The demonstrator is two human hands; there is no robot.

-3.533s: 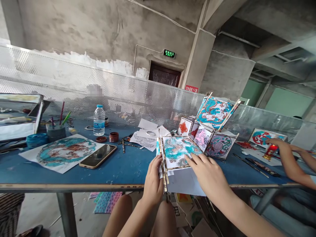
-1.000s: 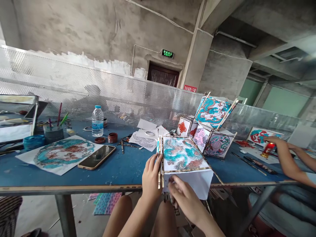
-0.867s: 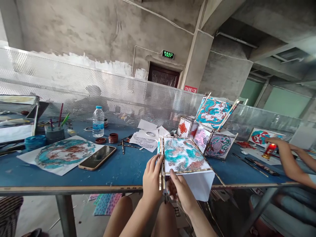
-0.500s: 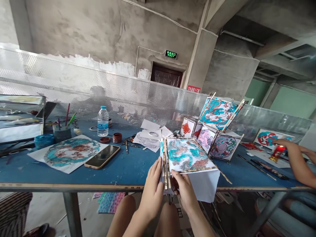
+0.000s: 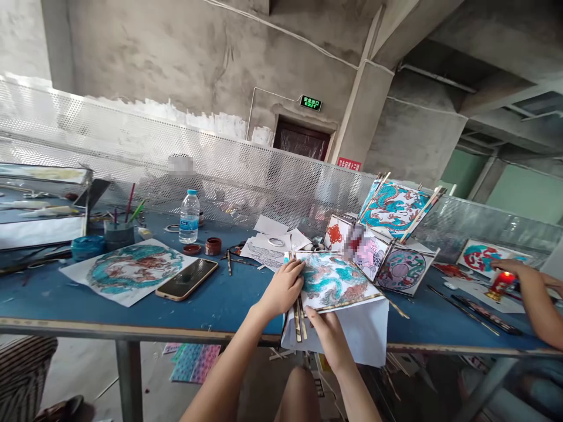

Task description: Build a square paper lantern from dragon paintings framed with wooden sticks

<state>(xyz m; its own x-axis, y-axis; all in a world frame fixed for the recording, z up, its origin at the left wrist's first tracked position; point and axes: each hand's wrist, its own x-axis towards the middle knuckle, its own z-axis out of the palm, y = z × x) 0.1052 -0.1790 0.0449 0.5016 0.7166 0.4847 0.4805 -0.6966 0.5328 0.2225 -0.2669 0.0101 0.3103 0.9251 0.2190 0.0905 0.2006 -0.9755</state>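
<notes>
A box-like paper frame with a turquoise and brown dragon painting (image 5: 334,281) on its top face sits at the table's front edge, its white paper side hanging over. My left hand (image 5: 284,286) lies across the left edge of this frame, fingers bent over a pair of thin mottled wooden strips (image 5: 299,325). The strips' lower ends stick out below the hand. My right hand (image 5: 332,337) grips the near left corner of the frame, thumb on top along the strip-lined edge; its other fingers are hidden beneath.
Painted paper lantern frames (image 5: 400,269) stand behind. On the left lie a dragon drawing (image 5: 132,269) and a phone (image 5: 187,279), with a water bottle (image 5: 189,217) and paint jars (image 5: 213,245) beyond. At the far right, another person's arm (image 5: 534,299) is beside a glowing red candle-shaped lamp (image 5: 501,285).
My left hand has moved up and over the strips from the frame's left side. The strips' lower ends have spread and slant outward. My right hand stays at the near corner.
</notes>
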